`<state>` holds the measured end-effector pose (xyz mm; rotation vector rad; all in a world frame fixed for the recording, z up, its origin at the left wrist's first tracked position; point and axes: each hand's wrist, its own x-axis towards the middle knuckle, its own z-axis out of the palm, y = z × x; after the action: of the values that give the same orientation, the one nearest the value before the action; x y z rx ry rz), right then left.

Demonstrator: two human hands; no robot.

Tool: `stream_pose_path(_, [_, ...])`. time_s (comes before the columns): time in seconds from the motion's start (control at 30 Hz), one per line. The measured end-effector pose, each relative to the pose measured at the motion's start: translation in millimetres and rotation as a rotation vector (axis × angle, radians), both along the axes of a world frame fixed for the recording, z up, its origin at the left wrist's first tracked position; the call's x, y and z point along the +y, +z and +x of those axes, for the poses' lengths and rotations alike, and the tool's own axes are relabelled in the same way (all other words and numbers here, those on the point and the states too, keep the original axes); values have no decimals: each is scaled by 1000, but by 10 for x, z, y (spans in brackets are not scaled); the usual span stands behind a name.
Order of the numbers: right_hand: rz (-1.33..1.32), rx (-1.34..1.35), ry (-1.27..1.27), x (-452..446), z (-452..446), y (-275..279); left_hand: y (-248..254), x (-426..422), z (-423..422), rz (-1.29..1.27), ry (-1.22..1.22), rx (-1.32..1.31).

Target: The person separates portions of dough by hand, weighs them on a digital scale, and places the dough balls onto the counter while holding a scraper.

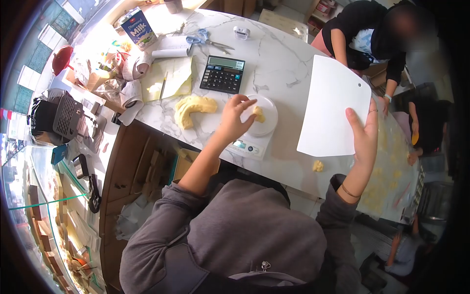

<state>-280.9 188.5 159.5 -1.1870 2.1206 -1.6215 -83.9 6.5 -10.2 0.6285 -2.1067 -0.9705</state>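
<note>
L hand [253, 109] nearer, fingers parted; dough bit [259, 114] just off its R side, prob. ungripped. R hand [364, 131] pinches white sheet [333, 105].

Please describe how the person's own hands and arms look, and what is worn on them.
Both the left hand and right hand are bare, without gloves. The dark grey sleeves leave the forearms uncovered. A thin bracelet circles the right forearm near the wrist, and a thin ring shows on a right finger.
</note>
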Motion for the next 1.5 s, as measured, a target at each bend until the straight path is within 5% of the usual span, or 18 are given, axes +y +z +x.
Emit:
stream_pose_path(0.27, [-74, 39, -68, 119, 107, 30, 94, -153, 419, 14, 303, 93])
stream_pose_path(0.97, [-121, -47, -164, 413, 58, -73, 51, -213, 612, 17, 393, 147])
stream_pose_path(1.37, [-123, -99, -219, 538, 31, -162, -254, -425, 1254, 115, 693, 81])
stream_pose_path(1.5, [-124, -66, -272, 549, 29, -176, -130, -313, 1056, 132, 565, 67])
